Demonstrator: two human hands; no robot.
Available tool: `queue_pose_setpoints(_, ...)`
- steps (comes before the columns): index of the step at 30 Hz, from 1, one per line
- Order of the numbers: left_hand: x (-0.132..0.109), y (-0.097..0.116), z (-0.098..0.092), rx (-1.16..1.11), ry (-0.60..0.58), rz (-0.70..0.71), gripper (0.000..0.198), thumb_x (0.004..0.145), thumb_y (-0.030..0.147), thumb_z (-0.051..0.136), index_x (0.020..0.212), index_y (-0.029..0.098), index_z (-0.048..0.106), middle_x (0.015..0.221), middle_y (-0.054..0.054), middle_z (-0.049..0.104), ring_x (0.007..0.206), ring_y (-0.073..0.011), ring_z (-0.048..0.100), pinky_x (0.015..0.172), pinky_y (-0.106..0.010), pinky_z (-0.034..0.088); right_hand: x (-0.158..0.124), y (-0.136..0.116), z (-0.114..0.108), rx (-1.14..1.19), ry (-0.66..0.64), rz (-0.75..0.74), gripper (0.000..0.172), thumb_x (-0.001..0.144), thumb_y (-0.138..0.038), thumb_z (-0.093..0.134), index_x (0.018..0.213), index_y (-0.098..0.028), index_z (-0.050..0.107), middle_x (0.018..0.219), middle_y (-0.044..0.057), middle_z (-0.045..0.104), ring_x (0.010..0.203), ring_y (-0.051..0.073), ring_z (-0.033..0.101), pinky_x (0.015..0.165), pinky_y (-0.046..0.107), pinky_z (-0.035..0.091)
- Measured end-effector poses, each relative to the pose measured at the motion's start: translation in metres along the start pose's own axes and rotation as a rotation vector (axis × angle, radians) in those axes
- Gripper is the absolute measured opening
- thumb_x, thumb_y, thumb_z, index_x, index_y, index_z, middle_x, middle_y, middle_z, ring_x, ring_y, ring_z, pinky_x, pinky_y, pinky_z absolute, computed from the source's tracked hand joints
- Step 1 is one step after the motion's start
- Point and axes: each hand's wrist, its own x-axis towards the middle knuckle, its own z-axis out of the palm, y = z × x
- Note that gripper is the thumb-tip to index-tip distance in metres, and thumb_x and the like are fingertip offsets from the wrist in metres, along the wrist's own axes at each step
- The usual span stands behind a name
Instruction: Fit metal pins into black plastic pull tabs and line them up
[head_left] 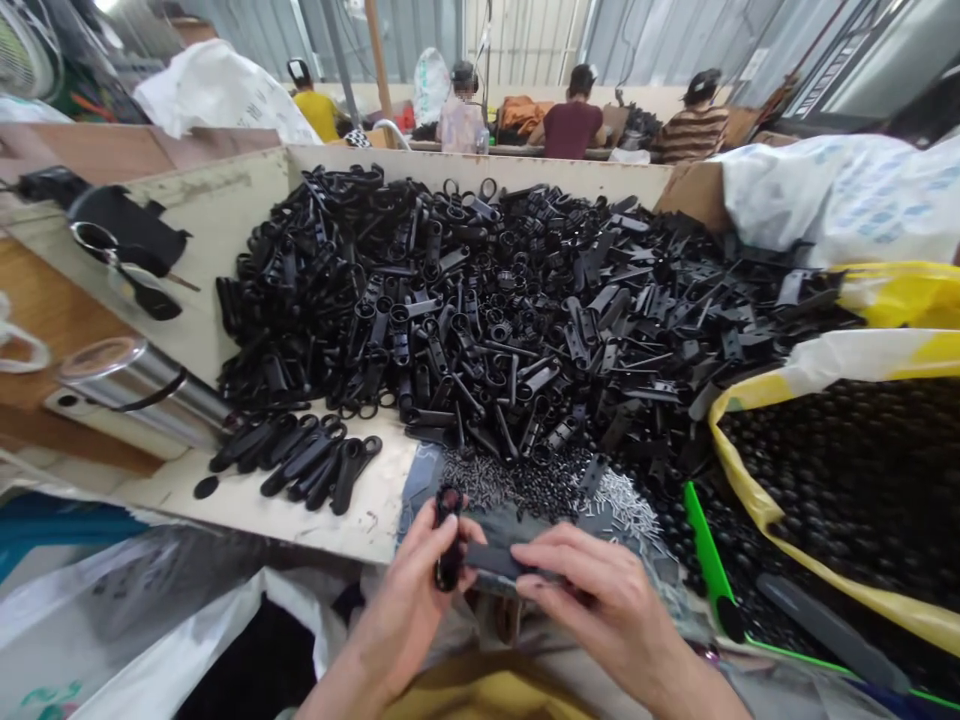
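My left hand is closed around a black plastic handle part with a ring-shaped end, held upright above the front edge of the bench. From the right, my right hand pinches a flat black plastic plate, its far end close to the part in my left hand. I cannot tell whether the two pieces touch. Just beyond my hands, small silver pins and small black bits lie on a grey-blue cloth. Behind them rises a big pile of black ringed parts.
Several black handles lie in a row at left, near a steel flask. A yellow-edged bag of small black pieces stands at right, beside a green strip. Loose flat plates heap at back right. Several people sit beyond the bench.
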Motion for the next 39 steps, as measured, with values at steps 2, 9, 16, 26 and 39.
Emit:
queue_pose_setpoints(2, 0.000, 0.002, 0.002, -0.112, -0.009, 0.031, 0.032, 0.089, 0.045, 0.071, 0.110, 0.021, 0.069, 0.101, -0.006, 0.071, 0.094, -0.0187, 0.060, 0.081, -0.028, 0.048, -0.005, -0.002, 0.009, -0.006, 0.146, 0.049, 0.015, 0.101, -0.026, 0.066, 0.109, -0.020, 0.077, 0.089, 0.006, 0.076, 0.069, 0.015, 0.072, 0.058, 0.023, 0.059)
queue_pose_setpoints(9, -0.003, -0.004, 0.018, -0.270, -0.033, 0.037, 0.032, 0.088, 0.042, 0.072, 0.113, 0.023, 0.074, 0.123, -0.008, 0.071, 0.121, -0.0285, 0.057, 0.107, -0.043, 0.044, 0.002, -0.012, 0.042, -0.090, 0.307, -0.003, 0.013, 0.098, -0.016, 0.067, 0.107, -0.019, 0.076, 0.089, 0.007, 0.078, 0.073, 0.017, 0.076, 0.065, 0.024, 0.063)
queue_pose_setpoints(16, 0.001, -0.009, 0.031, -0.271, 0.039, 0.060, 0.047, 0.072, 0.040, 0.091, 0.112, 0.023, 0.074, 0.125, -0.008, 0.071, 0.111, -0.0221, 0.063, 0.093, -0.033, 0.055, 0.001, -0.009, 0.053, -0.225, 0.353, -0.074, 0.012, 0.101, -0.016, 0.063, 0.105, -0.017, 0.074, 0.086, 0.008, 0.077, 0.072, 0.017, 0.075, 0.064, 0.024, 0.061)
queue_pose_setpoints(26, 0.004, -0.013, 0.040, -0.288, 0.066, 0.081, 0.048, 0.072, 0.045, 0.092, 0.109, 0.025, 0.069, 0.116, -0.005, 0.071, 0.096, -0.0173, 0.066, 0.085, -0.030, 0.058, 0.000, -0.006, 0.059, -0.238, 0.413, -0.081, 0.011, 0.099, -0.012, 0.066, 0.106, -0.017, 0.073, 0.089, 0.007, 0.077, 0.079, 0.017, 0.076, 0.070, 0.025, 0.062)
queue_pose_setpoints(39, 0.008, -0.027, 0.028, 0.047, 0.125, 0.168, 0.050, 0.081, 0.051, 0.083, 0.118, 0.020, 0.069, 0.108, -0.008, 0.076, 0.105, -0.0221, 0.068, 0.090, -0.029, 0.055, -0.005, -0.003, 0.057, -0.259, 0.268, -0.002, 0.011, 0.100, -0.018, 0.063, 0.104, -0.019, 0.073, 0.089, 0.007, 0.076, 0.080, 0.021, 0.074, 0.069, 0.028, 0.058)
